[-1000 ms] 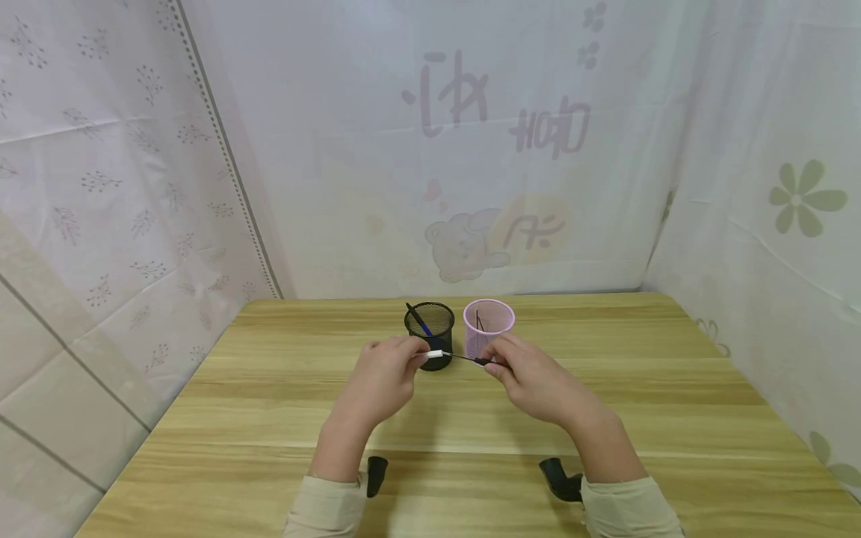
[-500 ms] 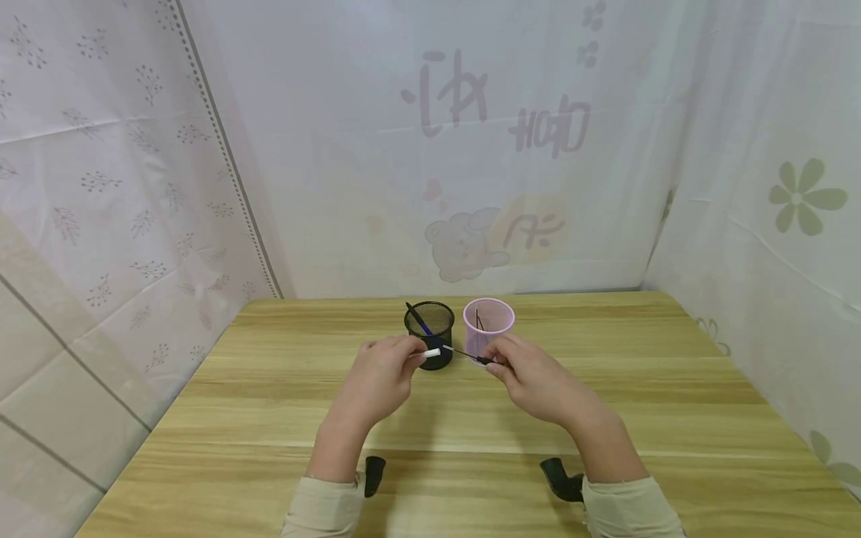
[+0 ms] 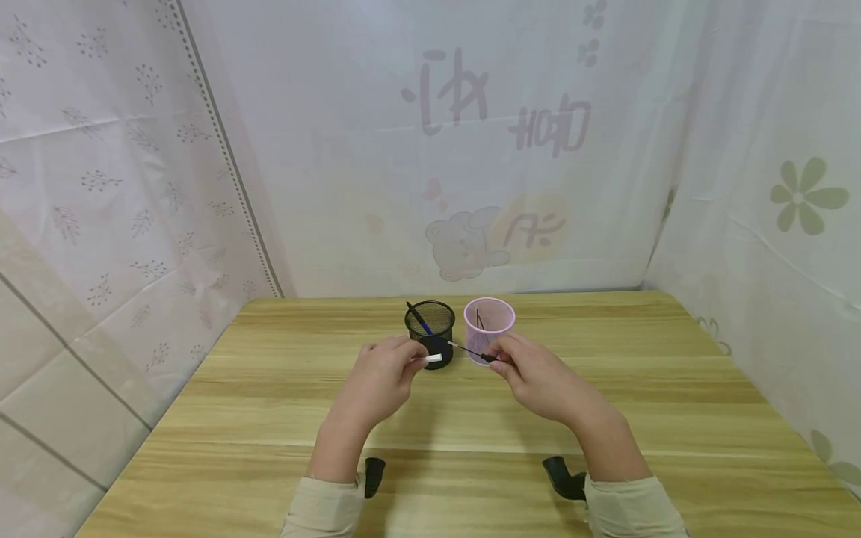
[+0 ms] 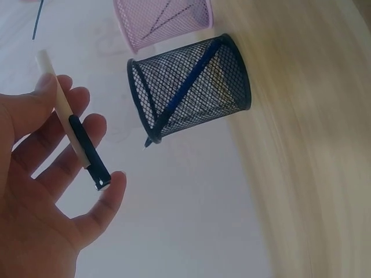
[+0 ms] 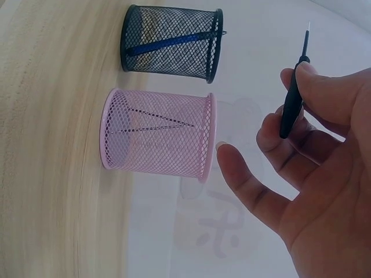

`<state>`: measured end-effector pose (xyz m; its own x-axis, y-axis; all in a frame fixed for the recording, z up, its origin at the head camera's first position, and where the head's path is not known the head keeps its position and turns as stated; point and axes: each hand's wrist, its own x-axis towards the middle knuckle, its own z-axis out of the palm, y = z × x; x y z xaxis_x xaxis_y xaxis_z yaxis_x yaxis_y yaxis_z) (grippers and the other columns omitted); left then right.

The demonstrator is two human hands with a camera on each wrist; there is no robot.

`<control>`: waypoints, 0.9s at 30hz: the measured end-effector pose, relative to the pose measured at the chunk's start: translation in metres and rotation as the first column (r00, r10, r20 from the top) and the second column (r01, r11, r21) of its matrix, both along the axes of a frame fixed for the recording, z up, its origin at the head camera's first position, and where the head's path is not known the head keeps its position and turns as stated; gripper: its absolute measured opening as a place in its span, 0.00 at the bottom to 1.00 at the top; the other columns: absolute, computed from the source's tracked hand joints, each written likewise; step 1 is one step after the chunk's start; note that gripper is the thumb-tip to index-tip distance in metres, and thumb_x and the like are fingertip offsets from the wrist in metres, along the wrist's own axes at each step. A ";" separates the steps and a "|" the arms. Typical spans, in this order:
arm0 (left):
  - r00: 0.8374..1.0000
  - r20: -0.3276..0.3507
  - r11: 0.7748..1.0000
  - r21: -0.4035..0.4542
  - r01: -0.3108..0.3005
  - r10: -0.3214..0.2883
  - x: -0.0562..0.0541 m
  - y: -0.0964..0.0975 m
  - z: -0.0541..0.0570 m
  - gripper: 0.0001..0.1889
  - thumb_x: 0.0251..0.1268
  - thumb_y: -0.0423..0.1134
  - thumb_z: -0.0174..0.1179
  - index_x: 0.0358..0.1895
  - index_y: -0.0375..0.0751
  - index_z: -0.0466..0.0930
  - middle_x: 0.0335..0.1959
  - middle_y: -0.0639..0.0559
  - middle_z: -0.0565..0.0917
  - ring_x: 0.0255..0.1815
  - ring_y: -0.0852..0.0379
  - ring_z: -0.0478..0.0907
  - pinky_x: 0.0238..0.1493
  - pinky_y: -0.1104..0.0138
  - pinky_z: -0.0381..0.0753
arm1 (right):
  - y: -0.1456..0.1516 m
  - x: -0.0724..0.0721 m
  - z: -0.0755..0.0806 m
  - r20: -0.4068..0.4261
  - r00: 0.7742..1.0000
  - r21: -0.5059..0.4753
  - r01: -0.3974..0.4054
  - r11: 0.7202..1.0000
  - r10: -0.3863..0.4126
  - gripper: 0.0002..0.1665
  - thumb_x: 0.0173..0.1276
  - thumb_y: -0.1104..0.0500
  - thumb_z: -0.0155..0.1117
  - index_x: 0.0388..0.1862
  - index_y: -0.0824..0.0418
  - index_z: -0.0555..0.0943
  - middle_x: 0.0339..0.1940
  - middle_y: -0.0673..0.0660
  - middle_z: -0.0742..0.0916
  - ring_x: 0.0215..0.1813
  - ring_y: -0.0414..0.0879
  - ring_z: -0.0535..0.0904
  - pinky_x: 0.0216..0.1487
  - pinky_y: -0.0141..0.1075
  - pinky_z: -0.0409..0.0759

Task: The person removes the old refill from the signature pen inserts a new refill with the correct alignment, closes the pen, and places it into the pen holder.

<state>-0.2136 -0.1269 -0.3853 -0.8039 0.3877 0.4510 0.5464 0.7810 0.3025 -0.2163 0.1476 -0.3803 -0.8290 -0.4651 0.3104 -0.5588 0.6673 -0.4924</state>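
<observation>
In the left wrist view, my left hand (image 3: 380,377) pinches a white pen barrel (image 4: 65,113) with a black clip and end, thumb against fingers. Between the thumb and fingers of my right hand (image 3: 538,377) is a black pen grip section (image 5: 293,98) with a thin refill (image 5: 306,43) standing out of it. The refill's pale free end points toward the barrel's open end, a small gap apart. Both hands are raised in front of a black mesh pen cup (image 5: 211,63) and a pink mesh pen cup (image 5: 210,156). A blue pen (image 4: 188,84) leans inside the black cup.
Both cups stand side by side near the back of the wooden table (image 3: 282,403). Thin dark sticks (image 5: 159,127) lean in the pink cup. A patterned curtain (image 3: 336,187) hangs behind the table. Dark wrist-worn devices (image 3: 374,477) sit at both cuffs.
One second ago the refill's end met the barrel's open end. Now they are apart: the refill tip has risen slightly, and the barrel end tilts a little lower. Both cups stay put.
</observation>
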 end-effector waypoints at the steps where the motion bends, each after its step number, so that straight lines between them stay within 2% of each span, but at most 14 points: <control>1: 1.000 0.002 1.000 -0.006 -0.001 0.001 0.000 0.000 0.000 0.05 0.78 0.40 0.64 0.46 0.47 0.88 0.40 0.58 0.88 0.44 0.55 0.85 0.59 0.45 0.80 | 0.000 0.000 0.000 0.003 1.000 0.001 0.000 1.000 0.000 0.02 0.79 0.63 0.62 0.46 0.61 0.80 0.38 0.48 0.80 0.40 0.41 0.74 0.44 0.37 0.77; 11: 1.000 0.023 0.998 -0.068 -0.009 0.011 -0.001 0.000 -0.005 0.05 0.78 0.41 0.64 0.46 0.49 0.89 0.43 0.59 0.87 0.52 0.53 0.84 0.60 0.44 0.79 | 0.002 -0.001 -0.001 0.016 1.000 0.013 -0.009 1.000 0.009 0.03 0.81 0.62 0.61 0.44 0.60 0.78 0.37 0.48 0.78 0.39 0.41 0.73 0.42 0.35 0.75; 15: 0.999 0.046 0.992 -0.125 -0.008 0.014 0.000 -0.002 -0.010 0.05 0.78 0.42 0.65 0.45 0.50 0.89 0.44 0.60 0.88 0.51 0.53 0.83 0.57 0.45 0.80 | 0.004 0.000 -0.001 0.020 1.000 0.018 -0.006 1.000 0.005 0.02 0.81 0.62 0.61 0.44 0.59 0.78 0.37 0.48 0.78 0.40 0.41 0.73 0.42 0.35 0.75; 22: 0.998 0.063 0.970 -0.241 -0.005 0.021 -0.002 -0.009 -0.023 0.04 0.76 0.43 0.66 0.44 0.51 0.90 0.40 0.60 0.87 0.44 0.55 0.83 0.53 0.46 0.81 | 0.005 0.001 0.001 0.022 1.000 0.027 -0.006 1.000 0.005 0.03 0.81 0.62 0.61 0.43 0.59 0.78 0.38 0.48 0.79 0.40 0.41 0.73 0.42 0.36 0.75; 27: 0.997 0.074 0.940 -0.339 0.034 -0.009 -0.002 -0.012 -0.030 0.04 0.76 0.44 0.66 0.44 0.52 0.89 0.42 0.60 0.89 0.47 0.56 0.86 0.50 0.47 0.82 | 0.006 0.002 0.002 0.046 0.999 0.027 -0.003 1.000 0.002 0.03 0.82 0.61 0.60 0.44 0.59 0.78 0.38 0.49 0.79 0.39 0.42 0.73 0.42 0.35 0.75</control>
<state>-0.2161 -0.1389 -0.4157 -0.8186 0.5254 0.2320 0.5510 0.8324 0.0589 -0.2143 0.1532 -0.3787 -0.8409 -0.4753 0.2588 -0.5376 0.6794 -0.4994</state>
